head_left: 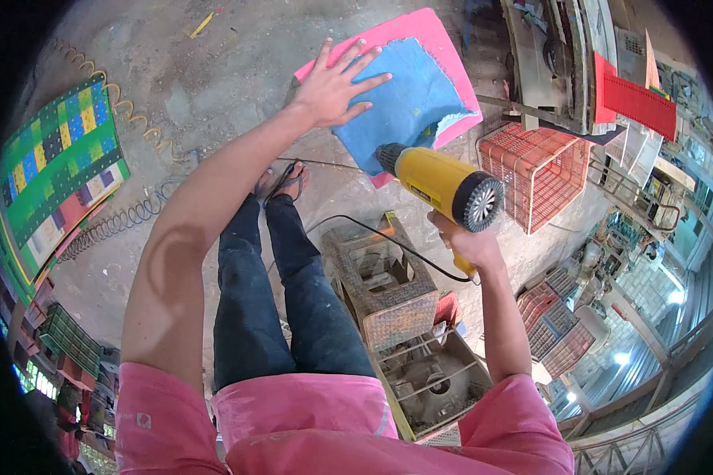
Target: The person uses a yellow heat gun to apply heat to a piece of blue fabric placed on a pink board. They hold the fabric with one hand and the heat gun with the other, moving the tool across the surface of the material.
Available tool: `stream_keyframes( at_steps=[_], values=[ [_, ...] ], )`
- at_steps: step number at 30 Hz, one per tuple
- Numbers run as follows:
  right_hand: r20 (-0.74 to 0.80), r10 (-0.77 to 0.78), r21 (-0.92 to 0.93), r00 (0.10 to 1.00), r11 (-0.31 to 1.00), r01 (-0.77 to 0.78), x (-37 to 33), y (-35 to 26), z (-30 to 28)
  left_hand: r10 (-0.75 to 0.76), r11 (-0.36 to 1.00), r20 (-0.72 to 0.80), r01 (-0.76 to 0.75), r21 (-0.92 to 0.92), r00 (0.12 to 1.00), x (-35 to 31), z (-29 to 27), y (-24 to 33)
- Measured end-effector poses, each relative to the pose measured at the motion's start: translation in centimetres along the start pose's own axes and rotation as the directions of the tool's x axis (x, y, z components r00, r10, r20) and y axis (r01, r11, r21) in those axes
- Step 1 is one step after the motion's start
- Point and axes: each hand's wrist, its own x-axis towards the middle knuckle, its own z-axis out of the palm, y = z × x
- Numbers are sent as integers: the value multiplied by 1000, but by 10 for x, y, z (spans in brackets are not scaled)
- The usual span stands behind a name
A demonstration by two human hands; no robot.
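Note:
My right hand [469,241] is wrapped round the handle of a yellow and black heat gun [436,180]. Its dark nozzle points left and up, close to the lower edge of a blue cloth-like sheet [412,87]. That sheet has frayed edges, and one corner at its lower right looks folded or wrinkled. It lies on a larger pink sheet [451,59], which shows round its top and right sides. My left hand [337,87] rests with fingers spread on the left part of the two sheets. A black cord [396,241] runs from the heat gun's handle.
An orange plastic crate [535,170] stands right of the sheets. Below it are a worn box-like stand [384,285] and an open metal-framed unit [436,380]. Patterned green sheets [63,170] and coiled hoses [123,222] lie at left. A red strip [638,103] hangs off a rack at right.

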Motion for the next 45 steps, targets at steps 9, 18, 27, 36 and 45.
stream_keyframes(
  at_steps=[9,18,27,36,45],
  values=[
    [-138,4,51,990,999,3,27,-25,-10,30,998,-78,-34,-47,997,-2,8,-10],
    [-200,143,465,969,885,-34,70,-17,-42,75,990,-112,-87,-107,991,-3,3,-7],
    [-241,291,437,926,884,-164,35,13,-47,26,999,-46,-28,-46,999,-2,4,-8],
    [-306,279,542,910,837,-74,58,-3,-37,27,999,-52,-28,-19,998,0,4,-4],
    [-260,122,482,958,876,19,109,-70,-41,23,1000,-19,-23,-9,1000,0,2,-3]
  ],
)
